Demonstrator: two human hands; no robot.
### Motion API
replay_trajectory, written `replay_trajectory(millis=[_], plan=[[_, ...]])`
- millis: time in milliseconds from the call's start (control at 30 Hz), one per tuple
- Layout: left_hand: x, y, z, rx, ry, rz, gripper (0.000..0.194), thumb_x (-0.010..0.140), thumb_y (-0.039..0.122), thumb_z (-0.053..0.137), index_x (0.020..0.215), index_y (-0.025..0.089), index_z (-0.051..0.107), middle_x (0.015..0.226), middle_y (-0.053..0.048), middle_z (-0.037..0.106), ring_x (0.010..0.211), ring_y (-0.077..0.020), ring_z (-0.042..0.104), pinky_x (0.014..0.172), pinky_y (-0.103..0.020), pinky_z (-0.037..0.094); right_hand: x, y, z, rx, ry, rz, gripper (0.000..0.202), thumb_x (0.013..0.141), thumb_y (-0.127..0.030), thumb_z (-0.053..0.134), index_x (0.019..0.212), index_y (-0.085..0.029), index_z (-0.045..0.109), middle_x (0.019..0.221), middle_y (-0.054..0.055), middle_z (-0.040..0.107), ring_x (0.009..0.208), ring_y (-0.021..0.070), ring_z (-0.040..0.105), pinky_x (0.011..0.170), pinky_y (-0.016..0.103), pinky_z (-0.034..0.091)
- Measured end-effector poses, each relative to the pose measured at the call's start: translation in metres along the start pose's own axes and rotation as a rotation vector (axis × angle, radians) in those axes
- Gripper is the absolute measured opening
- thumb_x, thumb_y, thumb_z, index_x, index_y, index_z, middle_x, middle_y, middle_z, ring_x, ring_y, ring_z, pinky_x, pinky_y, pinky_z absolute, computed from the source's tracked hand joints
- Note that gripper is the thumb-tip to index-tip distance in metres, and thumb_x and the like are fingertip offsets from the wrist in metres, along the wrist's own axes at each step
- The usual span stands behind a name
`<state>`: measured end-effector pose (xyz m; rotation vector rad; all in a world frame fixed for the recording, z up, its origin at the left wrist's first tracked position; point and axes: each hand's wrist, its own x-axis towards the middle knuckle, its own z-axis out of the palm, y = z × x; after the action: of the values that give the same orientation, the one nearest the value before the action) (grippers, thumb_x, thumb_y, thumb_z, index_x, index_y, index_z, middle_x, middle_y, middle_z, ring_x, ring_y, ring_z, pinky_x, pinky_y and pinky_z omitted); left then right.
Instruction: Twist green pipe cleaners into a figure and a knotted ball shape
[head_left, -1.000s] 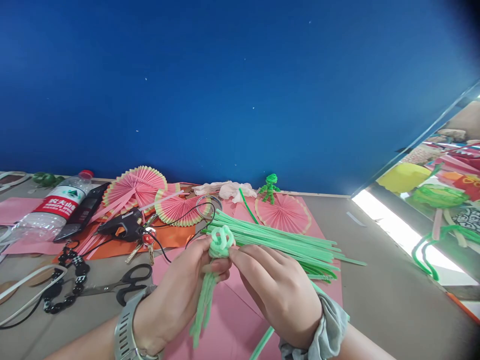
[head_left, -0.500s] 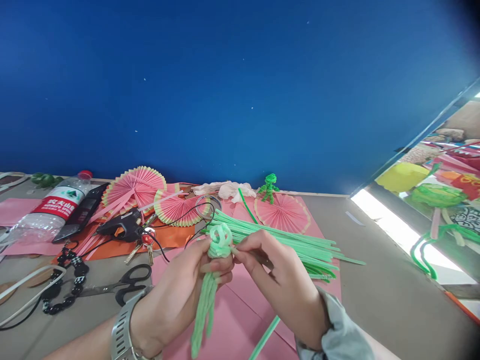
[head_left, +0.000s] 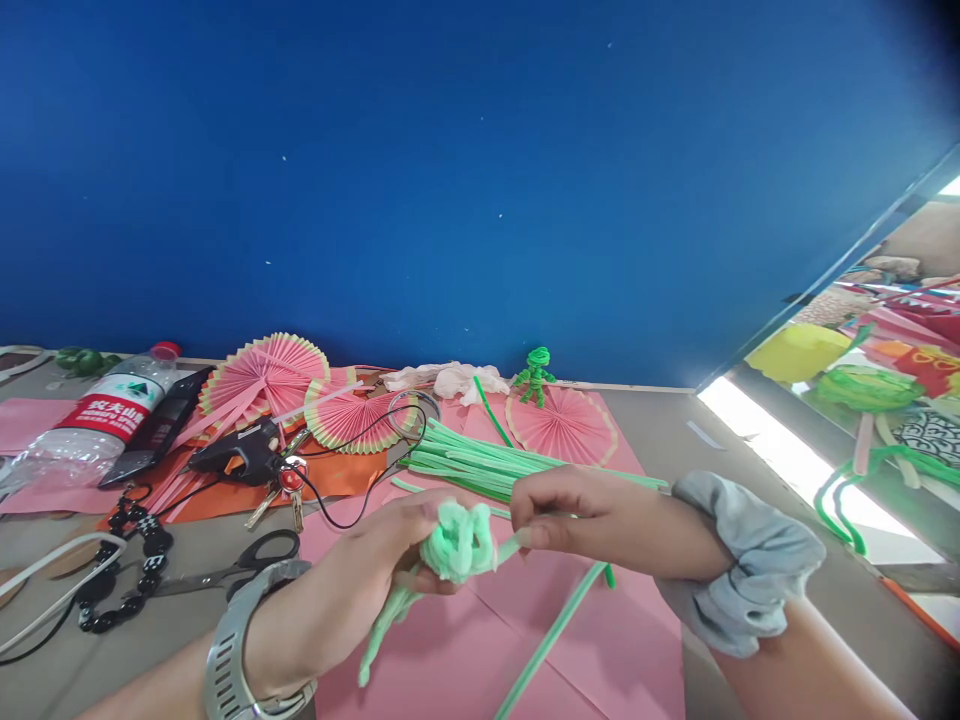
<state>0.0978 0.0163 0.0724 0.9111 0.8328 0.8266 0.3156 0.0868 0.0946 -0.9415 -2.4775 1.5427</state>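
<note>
My left hand (head_left: 375, 570) is closed around a pale green pipe-cleaner figure (head_left: 459, 540), whose coiled, rounded top faces me. Its loose strands (head_left: 381, 635) hang out below my palm. To the right, my right hand (head_left: 570, 520) pinches a pale green pipe cleaner (head_left: 508, 548) that runs out from the coil. Behind my hands lies a bundle of green pipe cleaners (head_left: 480, 455) on pink paper (head_left: 480, 650). One more pipe cleaner lies slantwise on the paper near the front. A small finished-looking green pipe-cleaner figure (head_left: 535, 377) stands against the blue wall.
Pink paper fans (head_left: 266, 385) lean at the back. On the left are a plastic bottle (head_left: 112, 420), a black glue gun (head_left: 238, 452), keys (head_left: 294, 485), a bead bracelet (head_left: 154, 560) and black scissors (head_left: 259, 560). A blue panel (head_left: 450, 180) rises behind.
My right hand has moved right, drawing a strand out sideways from the coil. My left hand has tilted the figure, so its top now faces me and its strands swing left.
</note>
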Motion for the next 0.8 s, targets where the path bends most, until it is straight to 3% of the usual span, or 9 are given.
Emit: replay_trajectory(millis=[200,333,500,633,800], plan=[[-0.004,0.005,0.008,0.267,-0.117,-0.085,0.017,0.091,0.029,0.033,0.095,0.028,0.050,0.074,0.005,0.039,0.063,-0.0101,0.035,0.063,-0.020,0.035,-0.008,-0.010,-0.004,-0.221,0.042,0.139,0.023,0.087,-0.037,0.047,0.073,-0.020,0.052,0.061,-0.006,0.041,0.056,0.0081,0.037,0.049,0.020,0.027],[-0.002,-0.001,0.009,0.488,-0.112,-0.107,0.018,0.091,0.033,0.031,0.101,0.028,0.045,0.075,0.004,0.038,0.065,-0.0119,0.035,0.065,-0.024,0.035,-0.007,-0.017,0.004,-0.317,0.141,0.180,0.022,0.087,-0.034,0.046,0.071,-0.021,0.050,0.057,-0.007,0.039,0.051,0.0077,0.036,0.047,0.020,0.025],[0.002,-0.008,0.010,0.693,-0.093,0.001,0.015,0.090,0.035,0.034,0.095,0.025,0.045,0.077,0.004,0.042,0.067,-0.0123,0.036,0.068,-0.024,0.036,-0.004,-0.025,0.021,-0.348,0.323,0.195,0.015,0.088,-0.022,0.041,0.074,-0.022,0.048,0.058,-0.008,0.045,0.050,0.0079,0.038,0.047,0.020,0.027],[0.006,-0.013,0.012,0.686,-0.026,0.063,0.018,0.090,0.035,0.035,0.101,0.026,0.046,0.079,0.003,0.047,0.075,-0.0137,0.044,0.073,-0.025,0.039,0.002,-0.030,0.038,-0.372,0.465,0.090,0.013,0.089,-0.016,0.038,0.080,-0.021,0.046,0.065,-0.006,0.051,0.055,0.0092,0.045,0.051,0.021,0.034],[0.009,-0.010,0.008,0.589,-0.008,0.175,0.017,0.089,0.027,0.040,0.094,0.024,0.056,0.090,-0.001,0.056,0.094,-0.0186,0.048,0.086,-0.032,0.038,0.006,-0.032,0.052,-0.640,0.589,-0.178,0.016,0.085,-0.007,0.042,0.079,-0.016,0.053,0.083,0.003,0.057,0.076,0.0160,0.052,0.067,0.029,0.044]])
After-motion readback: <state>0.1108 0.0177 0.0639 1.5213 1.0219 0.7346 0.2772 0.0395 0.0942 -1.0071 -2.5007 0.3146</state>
